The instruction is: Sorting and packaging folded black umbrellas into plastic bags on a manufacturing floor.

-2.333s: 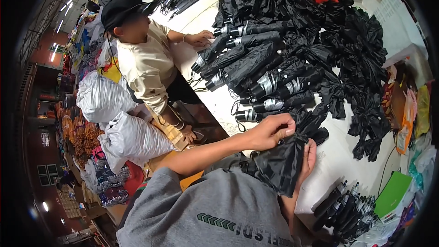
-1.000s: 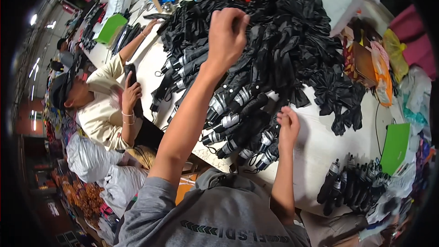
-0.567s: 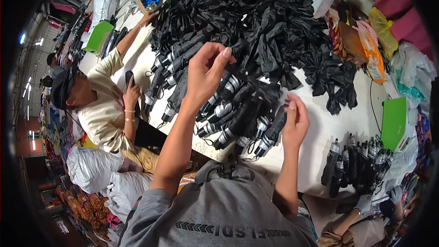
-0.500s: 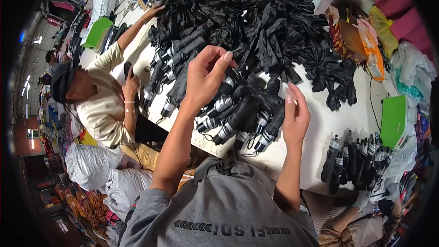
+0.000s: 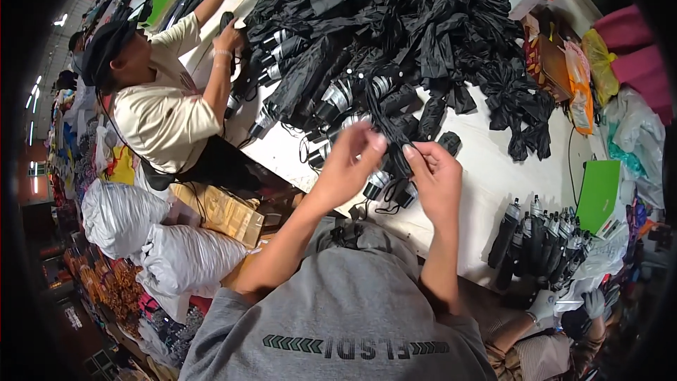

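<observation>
In front of me lies a cluster of folded black umbrellas with silver shafts and dark handle ends (image 5: 331, 102). A strip of gathered black umbrella fabric (image 5: 391, 123) stands between my hands, its lower end pinched by the thumb and fingers of my right hand (image 5: 438, 173). My left hand (image 5: 347, 169) is just left of this fabric, its fingers curled and smeared by motion; whether it grips anything is unclear. Behind the umbrellas rises a large heap of crumpled black fabric (image 5: 437, 21). Wrist cords hang from several umbrella ends near the table's front edge.
Folded umbrellas stand bunched (image 5: 539, 240) at the right, beside a green box (image 5: 598, 196). At left, a co-worker in a cream shirt (image 5: 166, 109) handles a dark umbrella. White sacks (image 5: 187, 257) lie lower left. Another person's gloved hands (image 5: 543, 305) show at lower right.
Both hands have come lower and closer together, and my right hand now pinches black fabric. The co-worker at left has raised the hand with the dark umbrella. The view has shifted slightly.
</observation>
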